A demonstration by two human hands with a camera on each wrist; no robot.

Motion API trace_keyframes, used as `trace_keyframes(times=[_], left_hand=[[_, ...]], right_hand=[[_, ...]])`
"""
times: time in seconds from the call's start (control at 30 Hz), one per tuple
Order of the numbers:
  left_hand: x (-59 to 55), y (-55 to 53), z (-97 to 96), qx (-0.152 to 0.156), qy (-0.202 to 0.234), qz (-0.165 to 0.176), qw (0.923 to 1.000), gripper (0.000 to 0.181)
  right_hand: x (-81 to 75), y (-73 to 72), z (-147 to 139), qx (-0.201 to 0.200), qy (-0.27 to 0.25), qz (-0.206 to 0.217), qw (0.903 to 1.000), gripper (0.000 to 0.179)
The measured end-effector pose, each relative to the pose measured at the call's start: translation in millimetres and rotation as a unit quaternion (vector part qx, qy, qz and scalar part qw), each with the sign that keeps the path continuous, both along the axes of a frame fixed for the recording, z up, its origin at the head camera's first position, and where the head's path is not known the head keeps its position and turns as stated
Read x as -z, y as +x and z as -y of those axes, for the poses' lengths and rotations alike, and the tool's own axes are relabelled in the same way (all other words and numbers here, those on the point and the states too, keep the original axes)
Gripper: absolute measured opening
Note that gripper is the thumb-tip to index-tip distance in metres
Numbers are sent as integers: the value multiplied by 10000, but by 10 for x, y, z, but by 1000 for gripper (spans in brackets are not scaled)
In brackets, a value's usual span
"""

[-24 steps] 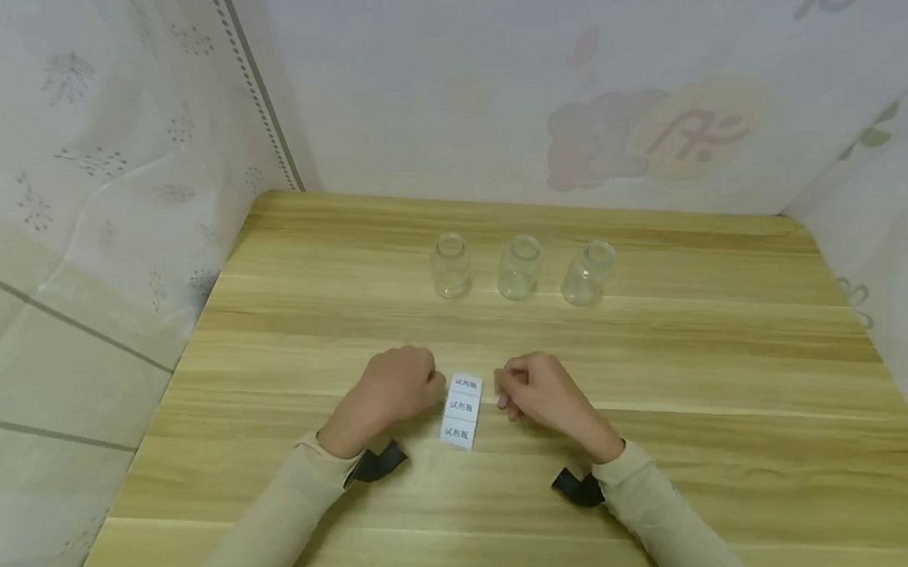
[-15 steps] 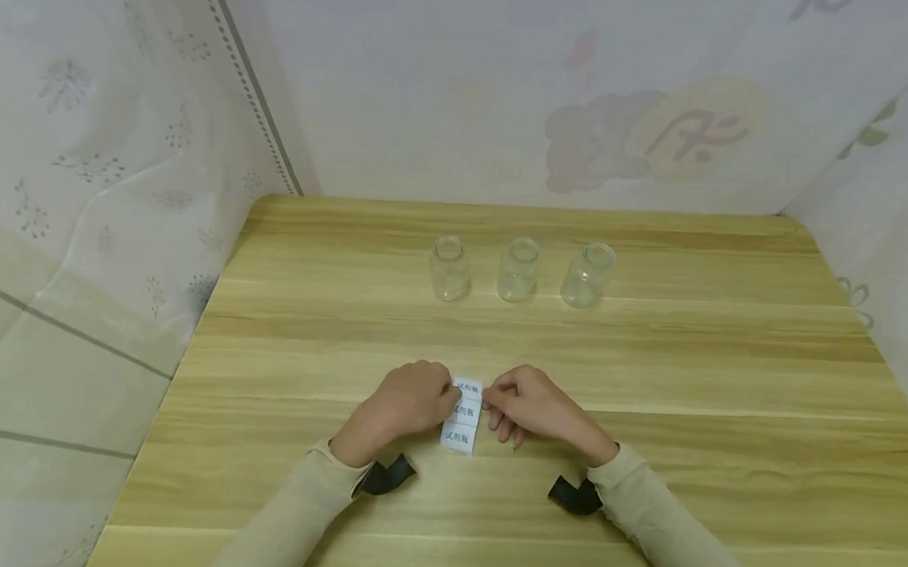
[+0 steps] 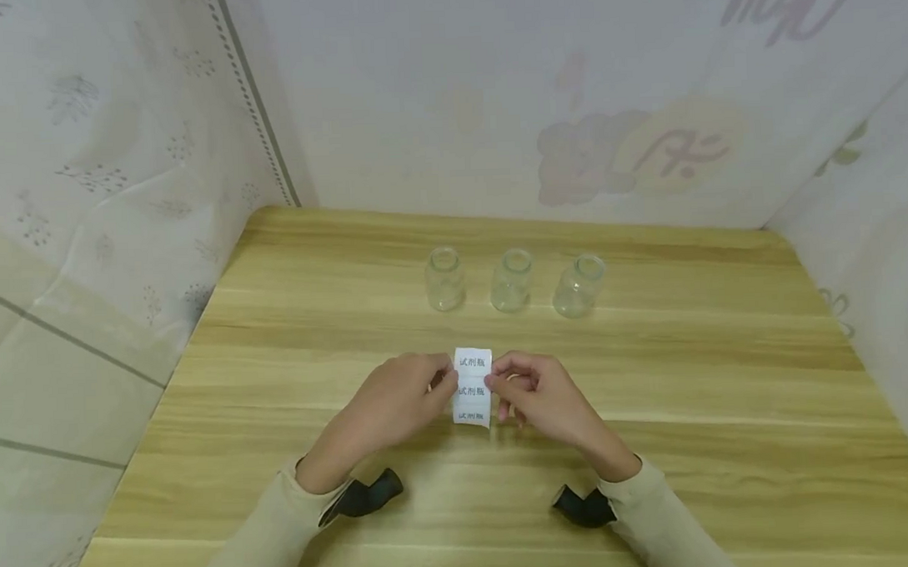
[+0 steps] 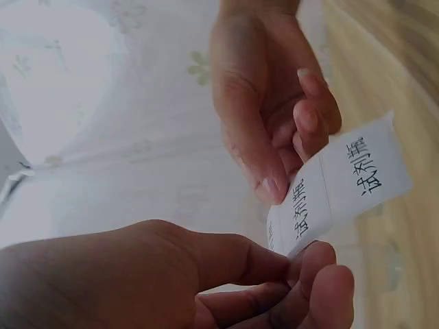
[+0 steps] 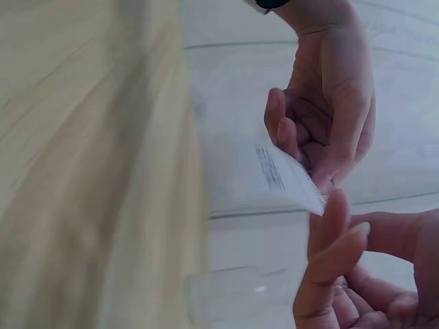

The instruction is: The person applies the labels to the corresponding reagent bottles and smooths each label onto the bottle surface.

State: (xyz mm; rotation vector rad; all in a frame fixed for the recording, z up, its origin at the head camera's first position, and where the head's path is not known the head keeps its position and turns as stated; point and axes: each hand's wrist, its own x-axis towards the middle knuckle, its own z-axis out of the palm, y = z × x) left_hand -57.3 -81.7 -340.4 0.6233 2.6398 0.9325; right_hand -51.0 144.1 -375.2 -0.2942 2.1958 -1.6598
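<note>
Left grip (image 3: 394,402): closed, pinching left edge of label strip (image 3: 472,377). Label strip raised off bench (image 3: 313,322), bowed. Glass jars (image 3: 511,283) beyond it. Right grip (image 3: 551,401): closed, pinching its right edge. Risk: uneven pull could tear label strip along crosswise lines.

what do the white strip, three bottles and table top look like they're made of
White strip: probably matte paper or sticker stock; it looks thin and curves. Three bottles: clear, glossy, likely glass, judging by see-through walls and glints, though plastic is possible. Table top: wood or wood-print laminate, fairly smooth; the streaky grain can't settle which.
</note>
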Motion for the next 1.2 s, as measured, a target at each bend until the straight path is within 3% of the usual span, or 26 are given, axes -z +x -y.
trace_keyframes(times=[0.1, 0.2, 0.33, 0.47, 0.77, 1.2], left_hand=[[-141, 94, 19, -33, 62, -358, 9993, 27], [-239, 180, 24, -206, 241, -1016, 9943, 32], [-272, 268, -14, -215, 793, -2142, 9733, 24], [-243, 316, -64, -47, 1123, -2775, 9541, 10], [-249, 310, -98, 21, 1139, -2769, 9541, 8], [-256, 303, -88, 226, 1305, -2928, 9470, 5]], right_hand=[[-112, 66, -14, 150, -289, -277, 9991, 14], [-186, 115, -18, 155, -489, -504, 9974, 11], [-238, 164, -11, 152, -550, -627, 9964, 10], [-269, 202, -8, 127, -652, -665, 9956, 11], [-295, 244, -18, 74, -757, -1122, 9908, 11], [-295, 236, -23, -94, -754, -1832, 9801, 13]])
